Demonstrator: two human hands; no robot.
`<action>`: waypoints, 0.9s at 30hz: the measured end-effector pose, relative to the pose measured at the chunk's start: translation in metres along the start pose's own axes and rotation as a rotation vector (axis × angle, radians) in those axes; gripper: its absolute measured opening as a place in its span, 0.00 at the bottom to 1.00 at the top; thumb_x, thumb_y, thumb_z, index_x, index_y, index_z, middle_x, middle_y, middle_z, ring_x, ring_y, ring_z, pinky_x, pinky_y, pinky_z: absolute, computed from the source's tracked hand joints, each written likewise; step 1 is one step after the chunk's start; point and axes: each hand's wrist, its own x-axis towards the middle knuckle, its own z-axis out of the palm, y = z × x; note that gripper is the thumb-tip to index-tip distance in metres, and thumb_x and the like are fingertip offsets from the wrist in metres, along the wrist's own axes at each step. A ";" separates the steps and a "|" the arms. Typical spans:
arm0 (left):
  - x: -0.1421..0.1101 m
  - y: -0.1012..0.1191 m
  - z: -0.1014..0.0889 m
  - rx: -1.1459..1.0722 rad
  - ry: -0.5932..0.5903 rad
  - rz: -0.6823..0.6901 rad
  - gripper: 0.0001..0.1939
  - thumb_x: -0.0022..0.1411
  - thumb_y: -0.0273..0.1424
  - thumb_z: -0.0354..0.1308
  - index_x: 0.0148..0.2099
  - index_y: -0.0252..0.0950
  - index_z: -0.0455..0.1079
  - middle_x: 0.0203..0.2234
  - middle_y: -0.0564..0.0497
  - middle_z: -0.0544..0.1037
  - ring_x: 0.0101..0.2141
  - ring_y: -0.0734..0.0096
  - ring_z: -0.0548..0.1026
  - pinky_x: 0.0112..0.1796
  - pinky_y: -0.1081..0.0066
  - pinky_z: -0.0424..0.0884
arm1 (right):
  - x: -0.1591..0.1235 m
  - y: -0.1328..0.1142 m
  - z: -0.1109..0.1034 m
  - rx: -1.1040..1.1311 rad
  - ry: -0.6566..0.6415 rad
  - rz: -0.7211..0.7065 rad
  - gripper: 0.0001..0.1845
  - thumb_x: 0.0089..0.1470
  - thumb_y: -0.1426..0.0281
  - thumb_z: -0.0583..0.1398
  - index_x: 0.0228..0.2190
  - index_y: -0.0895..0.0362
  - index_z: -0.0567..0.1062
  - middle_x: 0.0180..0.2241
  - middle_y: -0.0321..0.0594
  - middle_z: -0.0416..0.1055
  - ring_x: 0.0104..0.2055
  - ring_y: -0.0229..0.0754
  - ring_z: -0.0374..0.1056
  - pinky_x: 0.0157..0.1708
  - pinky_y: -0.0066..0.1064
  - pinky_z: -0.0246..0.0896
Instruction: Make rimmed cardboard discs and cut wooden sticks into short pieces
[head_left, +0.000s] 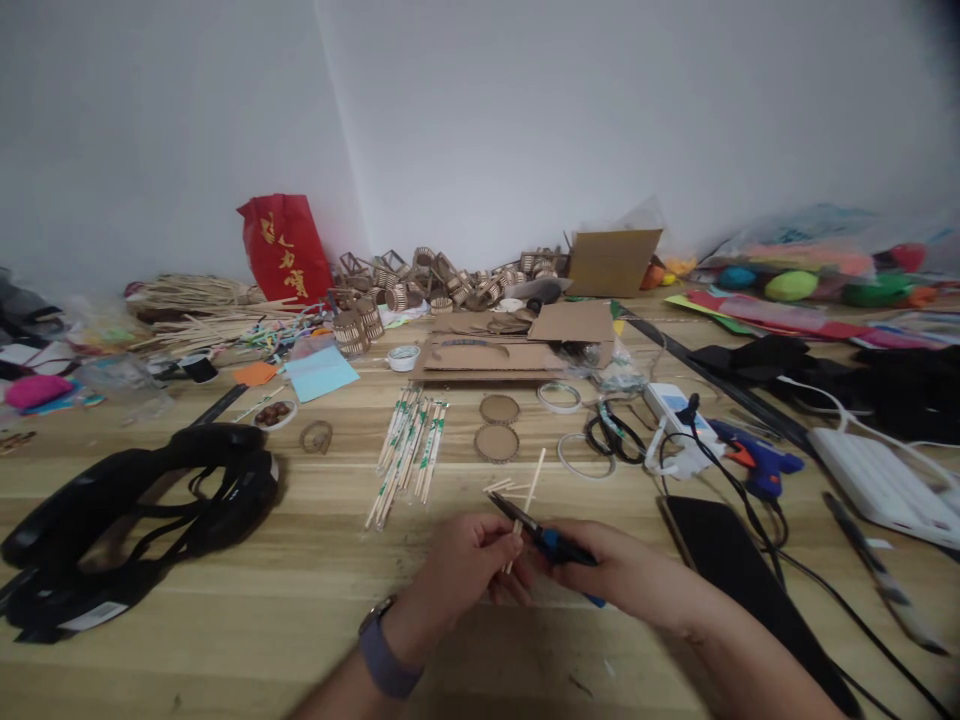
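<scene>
Between its fingertips my left hand (pixel 474 552) pinches a thin wooden chopstick (pixel 534 482), which tilts up and away from me. My right hand (pixel 611 572) is closed round the black and blue handles of a pair of pliers or cutters (pixel 556 545). Their dark jaws reach across the chopstick just above my left fingers; whether they are clamped on it I cannot tell. Short cut stick pieces (pixel 511 488) lie on the table just beyond. Farther off are two round cardboard discs (pixel 496 443), and left of them several paper-wrapped chopsticks (pixel 409 445).
A black headset-like device (pixel 142 520) lies at left. On the right are a phone (pixel 739 570), a blue glue gun (pixel 761 462), cables and a white power strip (pixel 885 485). Flattened cardboard (pixel 487 355), small stick-built baskets (pixel 442 285) and a red bag (pixel 285 250) stand at the back.
</scene>
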 end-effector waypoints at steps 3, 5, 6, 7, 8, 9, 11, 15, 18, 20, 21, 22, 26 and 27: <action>0.000 0.001 0.000 -0.001 -0.011 -0.010 0.21 0.52 0.48 0.56 0.32 0.33 0.69 0.20 0.53 0.73 0.19 0.75 0.73 0.19 0.78 0.59 | 0.000 -0.003 0.000 0.008 -0.004 -0.014 0.11 0.46 0.71 0.56 0.33 0.56 0.76 0.31 0.36 0.72 0.35 0.42 0.65 0.37 0.30 0.60; 0.000 0.001 0.000 0.005 -0.014 -0.010 0.21 0.52 0.49 0.56 0.32 0.33 0.69 0.20 0.53 0.73 0.18 0.76 0.72 0.19 0.78 0.59 | 0.000 -0.005 0.000 0.013 -0.001 -0.008 0.12 0.45 0.71 0.55 0.33 0.56 0.75 0.31 0.36 0.72 0.35 0.42 0.65 0.37 0.30 0.60; 0.001 0.001 0.000 0.009 -0.015 -0.009 0.22 0.52 0.49 0.56 0.32 0.33 0.69 0.20 0.53 0.73 0.18 0.76 0.72 0.19 0.78 0.59 | 0.000 -0.005 0.000 0.014 -0.002 -0.002 0.12 0.45 0.71 0.55 0.33 0.56 0.75 0.31 0.36 0.72 0.34 0.41 0.64 0.37 0.30 0.60; 0.001 0.001 0.000 0.016 -0.018 -0.006 0.22 0.52 0.49 0.56 0.32 0.33 0.69 0.20 0.53 0.73 0.18 0.76 0.72 0.19 0.78 0.59 | 0.000 -0.005 0.001 0.012 -0.003 0.003 0.12 0.44 0.71 0.55 0.33 0.56 0.75 0.30 0.35 0.71 0.34 0.41 0.64 0.36 0.30 0.60; 0.001 0.002 -0.001 0.024 -0.019 -0.005 0.22 0.52 0.49 0.55 0.32 0.33 0.69 0.20 0.53 0.73 0.18 0.76 0.72 0.19 0.78 0.59 | 0.000 -0.005 0.001 0.011 -0.006 0.007 0.12 0.44 0.72 0.55 0.32 0.56 0.75 0.30 0.35 0.71 0.34 0.41 0.64 0.35 0.30 0.59; 0.000 0.002 -0.001 0.031 -0.021 -0.003 0.22 0.52 0.49 0.55 0.33 0.32 0.70 0.21 0.52 0.73 0.18 0.76 0.72 0.19 0.78 0.59 | -0.001 -0.005 0.001 0.009 -0.010 0.006 0.11 0.44 0.72 0.55 0.32 0.56 0.75 0.29 0.35 0.70 0.33 0.41 0.63 0.35 0.30 0.59; 0.000 0.003 -0.001 0.037 -0.023 -0.007 0.22 0.53 0.49 0.55 0.33 0.32 0.70 0.21 0.52 0.73 0.18 0.76 0.72 0.19 0.78 0.58 | -0.001 -0.005 0.001 0.011 -0.015 -0.006 0.11 0.44 0.73 0.55 0.32 0.57 0.74 0.29 0.35 0.70 0.33 0.40 0.63 0.35 0.30 0.59; -0.001 0.005 -0.001 0.051 -0.031 -0.013 0.22 0.54 0.48 0.54 0.34 0.32 0.71 0.21 0.53 0.73 0.18 0.77 0.72 0.18 0.79 0.57 | -0.001 -0.004 0.000 0.013 -0.017 -0.018 0.11 0.44 0.74 0.54 0.31 0.57 0.74 0.29 0.35 0.70 0.33 0.40 0.63 0.34 0.29 0.59; -0.001 0.004 -0.001 0.058 -0.041 -0.002 0.22 0.54 0.48 0.54 0.34 0.32 0.71 0.21 0.52 0.73 0.18 0.77 0.71 0.19 0.78 0.58 | -0.001 -0.003 0.000 0.024 -0.017 -0.027 0.11 0.44 0.73 0.55 0.32 0.57 0.74 0.30 0.35 0.70 0.34 0.41 0.63 0.36 0.29 0.59; -0.002 0.004 -0.001 0.047 -0.047 0.000 0.22 0.54 0.48 0.54 0.33 0.32 0.71 0.21 0.52 0.74 0.17 0.78 0.71 0.18 0.79 0.57 | -0.001 -0.003 0.000 0.035 -0.021 -0.027 0.11 0.44 0.73 0.55 0.32 0.57 0.74 0.30 0.35 0.69 0.35 0.41 0.63 0.36 0.30 0.59; -0.002 0.004 -0.001 0.041 -0.051 -0.003 0.22 0.53 0.48 0.54 0.33 0.31 0.71 0.20 0.52 0.74 0.17 0.78 0.71 0.18 0.79 0.57 | -0.001 -0.003 0.000 0.038 -0.025 -0.019 0.11 0.44 0.72 0.55 0.32 0.57 0.74 0.30 0.36 0.69 0.35 0.41 0.63 0.37 0.30 0.59; -0.002 0.004 -0.001 0.038 -0.053 -0.008 0.22 0.53 0.48 0.54 0.33 0.31 0.71 0.20 0.52 0.73 0.17 0.78 0.71 0.18 0.79 0.56 | -0.001 -0.004 0.000 0.037 -0.029 -0.006 0.11 0.44 0.72 0.55 0.32 0.57 0.73 0.30 0.36 0.69 0.35 0.41 0.63 0.37 0.30 0.58; -0.001 0.003 -0.001 0.034 -0.053 -0.022 0.22 0.53 0.47 0.54 0.33 0.31 0.70 0.21 0.52 0.74 0.17 0.78 0.71 0.17 0.79 0.56 | -0.001 -0.009 -0.001 0.026 -0.060 0.032 0.11 0.44 0.71 0.55 0.32 0.58 0.72 0.30 0.35 0.67 0.35 0.41 0.61 0.37 0.30 0.57; -0.001 0.003 -0.001 0.035 -0.054 -0.020 0.21 0.53 0.47 0.54 0.33 0.31 0.70 0.21 0.52 0.74 0.17 0.78 0.71 0.17 0.80 0.56 | -0.001 -0.010 -0.002 0.027 -0.064 0.034 0.11 0.43 0.71 0.54 0.32 0.58 0.72 0.30 0.35 0.66 0.35 0.41 0.61 0.37 0.30 0.57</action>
